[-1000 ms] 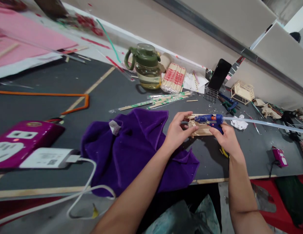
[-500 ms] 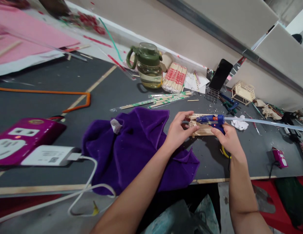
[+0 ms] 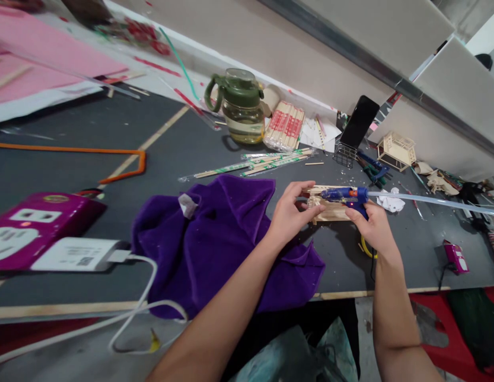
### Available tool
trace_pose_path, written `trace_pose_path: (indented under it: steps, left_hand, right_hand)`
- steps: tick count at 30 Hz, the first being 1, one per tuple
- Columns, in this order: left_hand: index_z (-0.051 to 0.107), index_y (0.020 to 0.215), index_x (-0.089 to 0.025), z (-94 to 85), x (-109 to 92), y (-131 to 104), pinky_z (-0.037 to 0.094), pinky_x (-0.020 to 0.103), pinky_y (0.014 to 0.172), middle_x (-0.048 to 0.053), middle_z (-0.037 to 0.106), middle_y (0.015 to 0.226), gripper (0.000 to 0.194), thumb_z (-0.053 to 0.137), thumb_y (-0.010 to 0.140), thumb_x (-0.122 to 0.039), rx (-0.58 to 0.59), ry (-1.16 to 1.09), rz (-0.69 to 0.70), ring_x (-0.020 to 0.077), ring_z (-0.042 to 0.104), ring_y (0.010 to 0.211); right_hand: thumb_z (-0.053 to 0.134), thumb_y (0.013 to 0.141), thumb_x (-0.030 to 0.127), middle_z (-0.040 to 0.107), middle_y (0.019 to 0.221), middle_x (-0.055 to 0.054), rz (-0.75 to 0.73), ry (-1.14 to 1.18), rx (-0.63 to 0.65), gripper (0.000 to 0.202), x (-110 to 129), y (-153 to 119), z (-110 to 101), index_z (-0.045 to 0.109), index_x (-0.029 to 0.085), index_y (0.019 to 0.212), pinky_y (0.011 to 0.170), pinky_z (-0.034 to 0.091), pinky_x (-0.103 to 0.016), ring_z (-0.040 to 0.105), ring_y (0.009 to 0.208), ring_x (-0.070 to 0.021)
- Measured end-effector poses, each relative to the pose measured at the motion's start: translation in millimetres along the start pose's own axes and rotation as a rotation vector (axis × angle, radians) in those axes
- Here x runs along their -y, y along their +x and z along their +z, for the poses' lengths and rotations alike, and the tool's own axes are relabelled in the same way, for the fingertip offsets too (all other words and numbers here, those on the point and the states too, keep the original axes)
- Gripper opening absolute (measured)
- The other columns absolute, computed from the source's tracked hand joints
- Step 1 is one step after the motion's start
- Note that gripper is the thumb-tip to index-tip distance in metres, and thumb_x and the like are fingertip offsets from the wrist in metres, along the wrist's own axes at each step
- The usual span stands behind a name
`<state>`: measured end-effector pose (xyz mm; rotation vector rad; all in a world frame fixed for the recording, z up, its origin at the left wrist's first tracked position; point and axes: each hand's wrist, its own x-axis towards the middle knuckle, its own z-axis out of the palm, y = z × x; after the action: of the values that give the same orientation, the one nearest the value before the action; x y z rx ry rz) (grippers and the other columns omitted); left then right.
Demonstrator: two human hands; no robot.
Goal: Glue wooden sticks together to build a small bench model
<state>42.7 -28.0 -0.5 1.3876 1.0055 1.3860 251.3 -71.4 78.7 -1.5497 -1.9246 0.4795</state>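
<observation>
A: What lies nearest?

B: On the left, a charger [image 3: 77, 254] against the socket [image 3: 77, 209], probably plugged into it, with its cable [image 3: 151, 284] looping past the front edge of the bench [image 3: 183, 140]. Next comes the cloth [image 3: 215, 244], rumpled beneath the left forearm.

A: And the grips?

B: The left grip [image 3: 291, 209] is narrow, thumb and fingers closed about the near end of the stick piece [image 3: 335, 214], I'd say to steady it. The right grip [image 3: 374, 225] is wrapped round the handle of the gun [image 3: 338, 195].

A: Where is the piece exactly?

B: Between the two grips, partly under the gun. The nozzle points left, which seems to suit work at the held end. Whether it touches the sticks, I can't tell.

A: Why does the glue stick [image 3: 430, 200] reach so far right?

B: It feeds from the gun's back; likely it's just long.

A: Farther off?

B: Wrapped chopsticks [image 3: 257, 163], perhaps kept within reach, then the jug [image 3: 244, 114] beside a bundle [image 3: 284, 127]. The phone [image 3: 360, 122] leans upright on its stand [image 3: 345, 155], and a small model [image 3: 396, 151] sits near the wall.
</observation>
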Motion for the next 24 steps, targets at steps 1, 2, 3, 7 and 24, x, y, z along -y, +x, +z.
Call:
trace_pose_path:
  steps: [1, 2, 3, 7, 24]
  left_hand:
    - [0.069, 0.119, -0.022, -0.1, 0, 0, 0.06, 0.029, 0.069, 0.009, 0.064, 0.119, 0.049, 0.082, 0.073, -0.033, -0.001, 0.0, 0.002, 0.0202, 0.066, 0.098]
    - [0.069, 0.119, -0.022, -0.1, 0, 0, 0.06, 0.028, 0.068, 0.009, 0.064, 0.119, 0.049, 0.082, 0.073, -0.033, -0.001, -0.001, 0.003, 0.0201, 0.066, 0.098]
    - [0.069, 0.119, -0.022, -0.1, 1, 0, 0.06, 0.028, 0.068, 0.009, 0.064, 0.12, 0.049, 0.082, 0.073, -0.033, 0.0, -0.001, 0.003, 0.02, 0.066, 0.098]
    - [0.069, 0.119, -0.022, 0.0, 1, 0, 0.059, 0.027, 0.068, 0.009, 0.064, 0.12, 0.049, 0.082, 0.074, -0.033, 0.002, 0.002, -0.002, 0.0198, 0.066, 0.098]
    - [0.068, 0.121, -0.02, -1.9, -1, 0, 0.059, 0.028, 0.07, 0.01, 0.063, 0.123, 0.052, 0.082, 0.074, -0.038, 0.014, 0.024, -0.034, 0.0203, 0.064, 0.1]
  right_hand:
    - [0.062, 0.094, 0.044, 0.08, 0.107, -0.009, 0.0, 0.003, 0.001, 0.031, 0, 0, 0, 0.074, 0.021, 0.111, 0.086, 0.055, -0.039, 0.072, 0.098, -0.029]
    - [0.062, 0.094, 0.044, 0.08, 0.106, -0.009, 0.002, 0.005, 0.001, 0.031, -1, 0, 0, 0.074, 0.021, 0.111, 0.085, 0.055, -0.039, 0.072, 0.097, -0.0288]
    - [0.062, 0.094, 0.044, 0.08, 0.105, -0.009, 0.007, 0.006, 0.0, 0.031, -1, -1, 0, 0.074, 0.021, 0.11, 0.084, 0.055, -0.038, 0.073, 0.096, -0.0284]
    - [0.062, 0.095, 0.046, 0.08, 0.103, -0.009, 0.022, 0.002, -0.001, 0.032, -1, -2, -1, 0.075, 0.02, 0.11, 0.083, 0.055, -0.037, 0.072, 0.092, -0.028]
    - [0.06, 0.093, 0.053, 0.074, 0.079, -0.007, 0.096, -0.008, 0.001, 0.038, -13, -6, -14, 0.073, 0.018, 0.083, 0.068, 0.049, -0.03, 0.066, 0.07, -0.021]
